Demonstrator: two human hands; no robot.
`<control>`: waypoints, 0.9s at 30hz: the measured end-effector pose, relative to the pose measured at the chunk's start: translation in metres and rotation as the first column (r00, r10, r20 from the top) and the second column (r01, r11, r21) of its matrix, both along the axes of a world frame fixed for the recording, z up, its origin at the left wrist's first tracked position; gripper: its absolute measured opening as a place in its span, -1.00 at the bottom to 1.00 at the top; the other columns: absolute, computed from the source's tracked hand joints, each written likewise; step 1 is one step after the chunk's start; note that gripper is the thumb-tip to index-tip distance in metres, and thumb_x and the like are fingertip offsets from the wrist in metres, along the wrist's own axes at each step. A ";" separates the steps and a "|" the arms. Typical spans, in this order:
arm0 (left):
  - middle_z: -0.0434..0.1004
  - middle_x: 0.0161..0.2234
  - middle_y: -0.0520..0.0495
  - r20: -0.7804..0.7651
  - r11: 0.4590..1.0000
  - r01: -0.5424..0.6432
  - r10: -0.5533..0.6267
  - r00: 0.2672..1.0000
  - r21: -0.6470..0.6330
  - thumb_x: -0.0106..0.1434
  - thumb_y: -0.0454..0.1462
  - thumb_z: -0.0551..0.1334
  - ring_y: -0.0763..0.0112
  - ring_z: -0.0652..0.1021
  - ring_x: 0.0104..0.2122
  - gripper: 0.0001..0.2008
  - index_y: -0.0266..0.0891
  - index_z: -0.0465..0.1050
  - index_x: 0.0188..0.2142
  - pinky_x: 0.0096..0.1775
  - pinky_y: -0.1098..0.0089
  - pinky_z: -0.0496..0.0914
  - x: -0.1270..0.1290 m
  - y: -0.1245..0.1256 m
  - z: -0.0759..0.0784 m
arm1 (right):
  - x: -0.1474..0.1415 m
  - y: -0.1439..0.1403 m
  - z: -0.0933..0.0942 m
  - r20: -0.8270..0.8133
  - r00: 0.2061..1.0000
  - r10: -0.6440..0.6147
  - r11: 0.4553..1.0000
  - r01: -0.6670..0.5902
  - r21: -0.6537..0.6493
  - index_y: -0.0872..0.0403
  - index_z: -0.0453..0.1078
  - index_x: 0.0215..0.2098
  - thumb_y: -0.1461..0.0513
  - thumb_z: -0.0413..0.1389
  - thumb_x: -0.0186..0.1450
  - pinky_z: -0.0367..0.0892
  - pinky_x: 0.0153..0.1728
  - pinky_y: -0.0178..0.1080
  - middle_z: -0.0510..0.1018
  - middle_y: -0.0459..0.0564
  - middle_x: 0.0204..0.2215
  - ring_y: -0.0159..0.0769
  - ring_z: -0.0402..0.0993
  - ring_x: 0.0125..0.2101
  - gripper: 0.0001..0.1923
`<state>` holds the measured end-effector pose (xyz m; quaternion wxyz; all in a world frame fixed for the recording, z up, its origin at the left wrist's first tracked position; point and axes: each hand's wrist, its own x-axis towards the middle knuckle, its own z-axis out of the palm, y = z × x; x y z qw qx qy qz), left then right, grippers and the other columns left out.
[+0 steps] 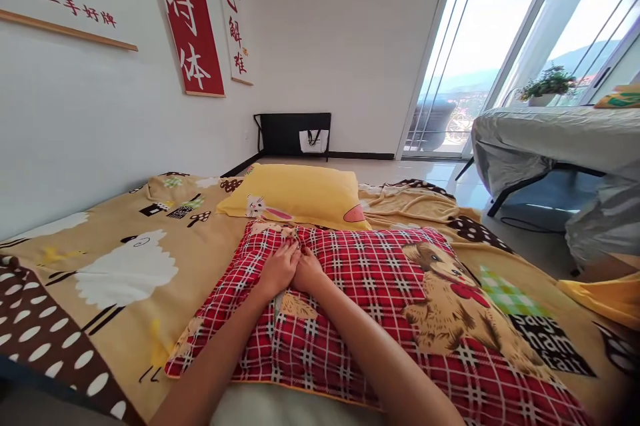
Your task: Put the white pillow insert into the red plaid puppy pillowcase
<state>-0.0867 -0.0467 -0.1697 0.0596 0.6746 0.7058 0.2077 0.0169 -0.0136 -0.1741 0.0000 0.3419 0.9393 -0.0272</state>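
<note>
Resting on: red-and-white plaid fabric pillow with a printed brown puppy [400, 306], lying flat across the near part of the bed, its far edge just short of the yellow pillow.
Left hand [278, 269]: laid palm down on the plaid pillow near its far left edge, fingers close together and pointing away, fingertips at a bunched fold of the fabric; whether pinching the fold or only pressing on it, cannot tell.
Right hand [308, 271]: touching the left hand side by side, curled over the same spot on the pillow, fingers drawn in; grip on the fabric hidden, cannot tell.
Forearms: reaching in from the bottom edge, crossing over the pillow's near half.
Beyond: soft yellow rectangular pillow with a small cartoon cat print [300, 196], just behind the hands.
Underneath: tan cartoon-print bedsheet with white sheep [125, 266], spread beneath both pillows.
Right side: grey cloth-covered furniture on dark legs [550, 139], well apart from the bed.
Far wall: low black metal rack [293, 134] on the floor; red hanging banner with white characters [187, 19] above left.
Window side: potted green plant [547, 85] by the glass doors.
</note>
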 end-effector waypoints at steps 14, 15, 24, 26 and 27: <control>0.12 0.32 0.01 0.329 0.930 0.367 -0.337 0.882 -0.031 0.43 -0.14 -0.26 0.48 0.19 0.30 -0.42 -0.25 0.21 0.29 0.32 0.32 0.04 -0.075 -0.063 -0.003 | 0.030 -0.106 0.016 -0.388 0.921 -0.026 0.999 0.032 0.010 0.06 0.49 -0.24 0.04 -0.15 0.47 0.16 0.07 -0.05 0.56 0.04 -0.15 -0.16 0.40 -0.05 -0.56; 0.12 0.33 -0.01 0.317 0.929 0.369 -0.341 0.885 -0.028 0.42 -0.12 -0.23 0.47 0.18 0.30 -0.42 -0.26 0.22 0.28 0.32 0.34 0.03 -0.075 -0.060 0.001 | 0.027 -0.121 0.010 -0.394 0.918 -0.049 0.999 0.043 -0.024 0.07 0.50 -0.30 -0.01 -0.09 0.43 0.18 0.05 0.00 0.56 0.07 -0.19 -0.10 0.39 -0.06 -0.56; -0.02 0.37 -0.13 0.089 0.967 0.245 -0.239 0.967 -0.068 0.44 -0.04 -0.18 0.27 0.06 0.35 -0.39 -0.30 0.05 0.36 0.33 0.15 -0.02 -0.039 -0.005 -0.008 | 0.028 -0.172 -0.076 -0.704 0.701 0.115 0.946 0.139 0.293 0.04 0.38 -0.35 0.25 0.01 0.33 0.08 -0.06 -0.07 0.49 0.00 -0.26 -0.16 0.32 -0.17 -0.87; -0.09 0.38 -0.12 0.074 0.976 0.208 -0.203 0.976 -0.060 0.45 -0.04 -0.20 0.22 0.03 0.36 -0.39 -0.28 -0.01 0.38 0.32 0.09 -0.02 -0.039 -0.003 -0.022 | 0.034 -0.176 -0.092 -0.670 0.707 0.225 0.869 0.166 0.466 0.07 0.38 -0.28 0.30 0.03 0.29 0.04 -0.06 -0.08 0.48 0.02 -0.21 -0.16 0.28 -0.13 -0.90; -0.11 0.39 -0.11 0.069 0.980 0.194 -0.190 0.979 -0.052 0.45 -0.03 -0.20 0.21 0.02 0.36 -0.39 -0.26 -0.02 0.38 0.32 0.08 -0.02 -0.040 -0.003 -0.027 | 0.036 -0.178 -0.097 -0.635 0.728 0.259 0.836 0.161 0.525 0.09 0.39 -0.26 0.32 0.04 0.27 0.02 -0.05 -0.08 0.48 0.04 -0.19 -0.15 0.26 -0.12 -0.90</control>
